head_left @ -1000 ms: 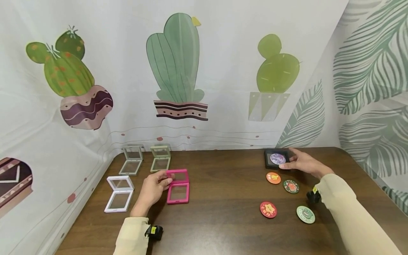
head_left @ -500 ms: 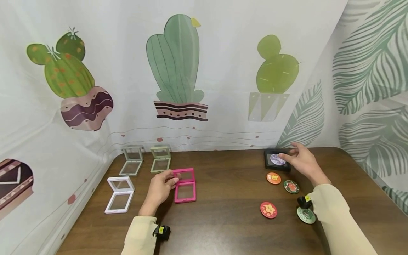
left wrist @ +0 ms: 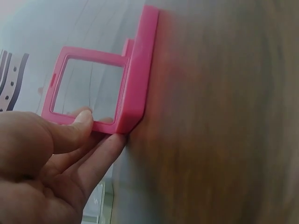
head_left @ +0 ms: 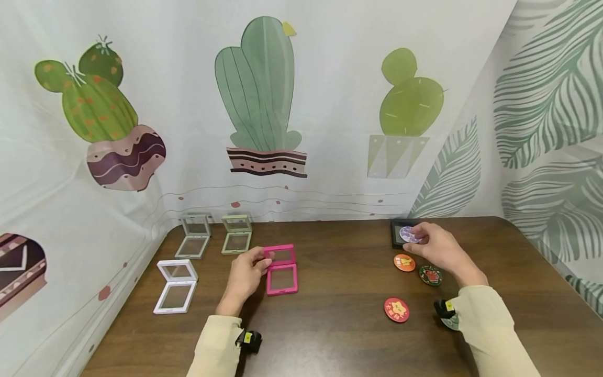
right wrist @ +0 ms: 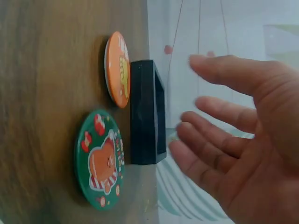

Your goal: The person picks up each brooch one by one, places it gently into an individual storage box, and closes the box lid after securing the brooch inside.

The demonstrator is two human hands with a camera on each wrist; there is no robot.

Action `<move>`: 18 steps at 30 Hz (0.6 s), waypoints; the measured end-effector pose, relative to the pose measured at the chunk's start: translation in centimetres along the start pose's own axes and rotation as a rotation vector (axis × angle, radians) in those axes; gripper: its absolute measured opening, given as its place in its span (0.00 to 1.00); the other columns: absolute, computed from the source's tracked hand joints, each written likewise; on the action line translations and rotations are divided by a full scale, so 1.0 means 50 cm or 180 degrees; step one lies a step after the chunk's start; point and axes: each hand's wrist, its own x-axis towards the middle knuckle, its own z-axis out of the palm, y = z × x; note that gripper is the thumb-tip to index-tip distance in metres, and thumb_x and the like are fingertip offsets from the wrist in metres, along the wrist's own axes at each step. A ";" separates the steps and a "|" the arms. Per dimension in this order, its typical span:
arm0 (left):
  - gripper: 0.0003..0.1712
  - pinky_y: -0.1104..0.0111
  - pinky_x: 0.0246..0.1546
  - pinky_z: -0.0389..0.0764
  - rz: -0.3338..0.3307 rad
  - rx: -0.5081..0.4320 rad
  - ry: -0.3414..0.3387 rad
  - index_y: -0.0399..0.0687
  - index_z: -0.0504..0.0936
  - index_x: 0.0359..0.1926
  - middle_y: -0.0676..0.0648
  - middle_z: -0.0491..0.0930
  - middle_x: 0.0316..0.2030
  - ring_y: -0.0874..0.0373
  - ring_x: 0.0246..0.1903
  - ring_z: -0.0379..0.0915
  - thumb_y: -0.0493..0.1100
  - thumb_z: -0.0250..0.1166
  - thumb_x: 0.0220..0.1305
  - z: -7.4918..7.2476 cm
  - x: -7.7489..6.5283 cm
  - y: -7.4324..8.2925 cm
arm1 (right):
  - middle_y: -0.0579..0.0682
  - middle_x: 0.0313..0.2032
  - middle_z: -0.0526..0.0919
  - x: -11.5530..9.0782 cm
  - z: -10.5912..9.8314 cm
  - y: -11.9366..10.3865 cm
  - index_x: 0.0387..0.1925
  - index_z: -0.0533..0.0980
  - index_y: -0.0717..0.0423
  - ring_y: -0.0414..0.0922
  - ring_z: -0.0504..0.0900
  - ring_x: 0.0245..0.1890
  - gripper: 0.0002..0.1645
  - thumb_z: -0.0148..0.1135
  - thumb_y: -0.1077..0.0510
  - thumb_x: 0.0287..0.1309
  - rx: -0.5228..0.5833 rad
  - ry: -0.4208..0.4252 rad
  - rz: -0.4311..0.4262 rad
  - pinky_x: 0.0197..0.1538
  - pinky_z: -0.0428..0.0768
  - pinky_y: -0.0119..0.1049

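Observation:
My left hand (head_left: 246,273) pinches the lid of an unfolded pink square case with clear windows (head_left: 282,266). In the left wrist view, the thumb lies on the front of the pink frame (left wrist: 133,88) and the fingers are behind it. My right hand (head_left: 442,250) is over a black box (head_left: 397,242), which holds a round purple-and-white badge (head_left: 408,234). The right wrist view shows that hand's fingers bent loosely above the black box, apart from it with nothing between them. The badge is hidden inside the box there.
A white case (head_left: 175,297), a grey-green case (head_left: 192,247) and a light green case (head_left: 237,242) stand unfolded at left. Orange (head_left: 404,263), dark green (head_left: 431,275) and red (head_left: 397,310) badges lie at right. The right wrist strap partly covers a pale green badge (head_left: 450,322).
My left hand has carried the pink case to the right. The right hand has let go of the black box's right side and moved left over it; the box stays put.

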 end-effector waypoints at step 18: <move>0.02 0.62 0.39 0.89 -0.0055 0.0099 0.0136 0.36 0.87 0.42 0.41 0.89 0.39 0.52 0.37 0.85 0.30 0.69 0.71 0.042 0.008 0.028 | 0.69 0.48 0.81 -0.020 0.029 -0.026 0.51 0.80 0.74 0.61 0.81 0.45 0.30 0.80 0.56 0.55 -0.0523 -0.0432 0.0133 0.53 0.81 0.61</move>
